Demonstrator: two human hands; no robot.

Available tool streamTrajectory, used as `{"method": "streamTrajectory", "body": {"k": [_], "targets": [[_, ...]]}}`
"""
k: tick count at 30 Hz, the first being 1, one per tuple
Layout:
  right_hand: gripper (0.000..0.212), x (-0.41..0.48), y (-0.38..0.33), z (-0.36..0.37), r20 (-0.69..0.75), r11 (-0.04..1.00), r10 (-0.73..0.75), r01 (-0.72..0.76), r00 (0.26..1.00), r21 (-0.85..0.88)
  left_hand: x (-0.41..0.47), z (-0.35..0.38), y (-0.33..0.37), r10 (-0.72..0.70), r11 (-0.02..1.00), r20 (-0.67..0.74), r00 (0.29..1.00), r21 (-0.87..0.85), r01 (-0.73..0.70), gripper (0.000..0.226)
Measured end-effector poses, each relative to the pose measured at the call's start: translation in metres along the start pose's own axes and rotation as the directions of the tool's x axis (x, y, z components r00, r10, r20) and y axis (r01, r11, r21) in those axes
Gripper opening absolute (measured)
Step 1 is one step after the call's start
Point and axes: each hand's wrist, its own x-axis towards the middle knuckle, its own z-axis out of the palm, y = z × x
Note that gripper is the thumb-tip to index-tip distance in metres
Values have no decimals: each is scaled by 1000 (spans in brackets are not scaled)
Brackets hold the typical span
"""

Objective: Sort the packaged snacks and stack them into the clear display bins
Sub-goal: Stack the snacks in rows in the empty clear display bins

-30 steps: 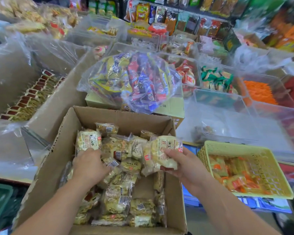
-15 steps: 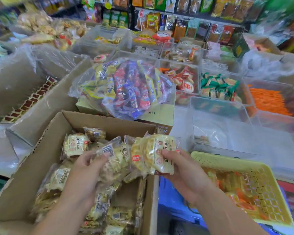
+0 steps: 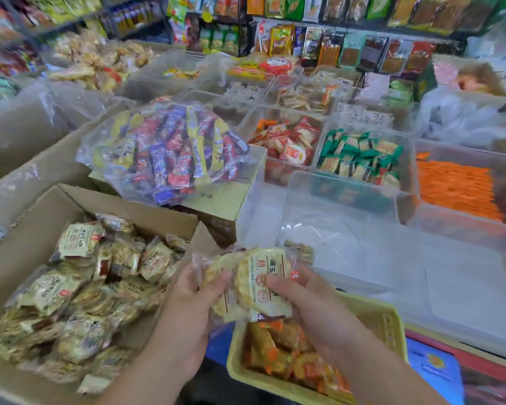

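- A person's left hand and right hand grip a small stack of cream-coloured snack packets between them, held above the near left corner of a yellow basket.
- The left hand curls around the stack's left side, with its thumb pressed on the front of the nearest wrapper.
- The right hand wraps the right side, with its thumb lying across the front packet's label.
- To the left, an open cardboard box holds a heap of matching boxed packets.
- Just beyond the hands stands a clear display bin.
- Orange-wrapped snacks fill the basket.
- Behind the box, a bag of mixed sweets rests on a carton.
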Motion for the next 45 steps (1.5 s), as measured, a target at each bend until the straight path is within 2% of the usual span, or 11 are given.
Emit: {"method": "streamTrajectory", "body": {"k": [5,11,16,21,26,31,35,38,41,44,45], "targets": [[53,-2,-2,-48,-83,1000,20,-20,996,2,9,35,-24,-12,1000,-70,997,22,14,45],[36,7,-2,-104,-201,997,50,-36,978,72,34,54,-46,4,995,-207,978,101,17,56],[72,30,-10,-154,-390,998,-31,48,920,34,61,64,-44,-2,998,-245,969,63,18,58],[20,70,-24,-189,-497,996,-87,85,863,-27,86,70,-38,-7,999,-243,970,41,17,59],[33,135,-21,-209,-505,999,26,-38,863,-14,107,77,-39,-8,1000,-212,977,10,11,55],[45,189,-2,-212,-547,928,7,-210,837,-310,118,75,-46,5,1000,-201,980,16,-2,52],[29,209,9,-211,-545,820,21,-326,838,-471,120,71,-50,-29,1000,-182,983,-16,26,53],[28,216,8,-203,-448,600,-5,-355,894,-717,119,67,-50,-42,999,-179,983,-33,37,52],[35,217,0,-193,-325,222,-21,-313,945,-923,118,64,-48,-36,999,-184,982,-39,29,49],[50,215,-4,-186,-221,-201,137,-192,966,-961,117,61,-47,-33,998,-177,984,-57,23,47],[59,213,-4,-183,-210,-280,186,-153,960,-948,117,60,-47,-34,997,-177,984,-67,22,46]]}}
